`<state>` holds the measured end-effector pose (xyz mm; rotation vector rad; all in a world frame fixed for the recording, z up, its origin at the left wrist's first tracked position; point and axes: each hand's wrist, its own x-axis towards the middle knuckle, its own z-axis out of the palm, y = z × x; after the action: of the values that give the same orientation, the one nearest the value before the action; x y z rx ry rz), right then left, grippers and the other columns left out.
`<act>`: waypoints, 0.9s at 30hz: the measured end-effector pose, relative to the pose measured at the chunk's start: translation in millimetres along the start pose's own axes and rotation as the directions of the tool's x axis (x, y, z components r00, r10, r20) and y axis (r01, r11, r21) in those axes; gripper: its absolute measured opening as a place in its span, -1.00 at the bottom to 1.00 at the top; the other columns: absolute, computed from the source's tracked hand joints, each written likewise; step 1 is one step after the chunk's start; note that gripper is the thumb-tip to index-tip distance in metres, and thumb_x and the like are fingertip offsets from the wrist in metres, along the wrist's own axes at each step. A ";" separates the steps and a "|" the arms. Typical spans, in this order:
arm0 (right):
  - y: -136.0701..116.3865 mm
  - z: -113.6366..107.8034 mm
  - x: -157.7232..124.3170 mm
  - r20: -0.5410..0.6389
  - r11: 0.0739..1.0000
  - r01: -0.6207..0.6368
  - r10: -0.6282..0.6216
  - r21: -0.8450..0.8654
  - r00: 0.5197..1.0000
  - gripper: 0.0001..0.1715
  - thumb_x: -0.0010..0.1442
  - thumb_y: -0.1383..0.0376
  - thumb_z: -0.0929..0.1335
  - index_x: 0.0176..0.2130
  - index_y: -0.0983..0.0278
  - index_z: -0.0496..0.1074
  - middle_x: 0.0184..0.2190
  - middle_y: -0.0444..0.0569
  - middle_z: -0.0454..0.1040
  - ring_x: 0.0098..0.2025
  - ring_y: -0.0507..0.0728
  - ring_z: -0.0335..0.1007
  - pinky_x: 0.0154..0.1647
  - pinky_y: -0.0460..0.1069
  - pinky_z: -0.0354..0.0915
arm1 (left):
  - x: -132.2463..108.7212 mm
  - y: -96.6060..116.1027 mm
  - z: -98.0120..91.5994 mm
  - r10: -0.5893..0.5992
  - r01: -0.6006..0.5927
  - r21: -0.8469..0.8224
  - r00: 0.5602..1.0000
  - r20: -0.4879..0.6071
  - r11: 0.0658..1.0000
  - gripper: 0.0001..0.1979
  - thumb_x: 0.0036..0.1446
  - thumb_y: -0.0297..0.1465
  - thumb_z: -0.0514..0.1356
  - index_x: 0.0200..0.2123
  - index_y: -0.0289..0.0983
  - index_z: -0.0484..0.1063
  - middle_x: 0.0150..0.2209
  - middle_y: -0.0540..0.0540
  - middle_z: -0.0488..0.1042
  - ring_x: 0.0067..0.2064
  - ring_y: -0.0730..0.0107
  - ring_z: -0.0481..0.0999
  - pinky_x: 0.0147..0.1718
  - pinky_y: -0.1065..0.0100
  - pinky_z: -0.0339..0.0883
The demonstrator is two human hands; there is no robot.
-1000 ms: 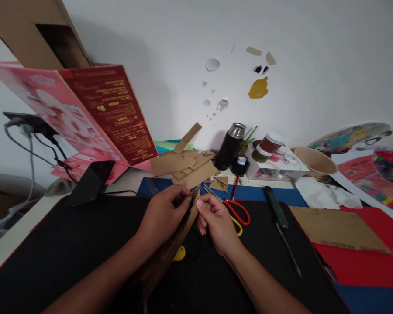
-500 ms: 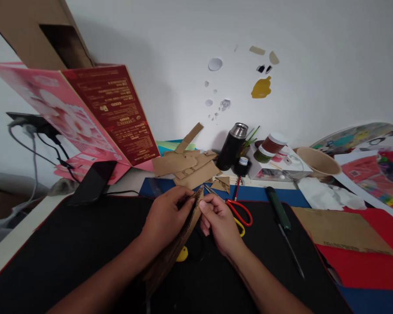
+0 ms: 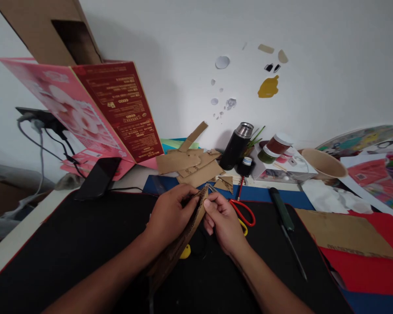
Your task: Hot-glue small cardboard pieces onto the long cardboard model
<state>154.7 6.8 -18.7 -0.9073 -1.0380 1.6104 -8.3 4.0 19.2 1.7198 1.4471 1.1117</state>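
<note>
Over the black mat (image 3: 101, 231), both hands (image 3: 173, 213) pinching tilted cardboard (image 3: 182, 239), forearms (image 3: 118, 268) slanting inward.

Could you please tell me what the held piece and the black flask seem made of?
Held piece: matte brown corrugated cardboard, judging by its ridged edge. Black flask: probably metal, since its top gleams silver; the dark body may be coated.

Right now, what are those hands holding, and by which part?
The left hand and right hand both hold a cardboard piece near its far end.
</note>
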 end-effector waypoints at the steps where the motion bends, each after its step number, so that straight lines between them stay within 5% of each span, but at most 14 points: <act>1: 0.3 -0.2 0.0 0.003 1.000 -0.001 0.001 0.002 1.000 -0.52 0.24 -0.06 0.55 -0.25 0.20 0.36 -0.70 -0.40 0.25 -0.75 -0.10 0.11 -0.70 -0.19 0.04 | -0.1 -0.2 -0.1 0.003 -0.003 0.005 1.000 -0.002 1.000 -0.87 0.27 -0.43 0.20 -0.26 -0.15 0.57 -0.27 0.01 0.62 -0.23 0.31 0.59 -0.20 0.29 0.36; 27: 2.5 -1.7 0.5 0.023 0.999 0.018 -0.019 0.028 1.000 -0.52 0.26 -0.05 0.54 -0.25 0.21 0.35 -0.71 -0.40 0.24 -0.75 -0.11 0.09 -0.70 -0.21 0.06 | -0.7 -4.5 2.2 0.050 -0.050 0.011 0.998 -0.024 0.999 -0.87 0.29 -0.45 0.22 -0.26 -0.14 0.56 -0.28 0.05 0.60 -0.24 0.36 0.57 -0.21 0.32 0.33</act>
<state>155.3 7.2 -21.7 -0.8599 -1.0354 1.6198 -8.3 4.4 14.2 1.7646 1.4341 1.1567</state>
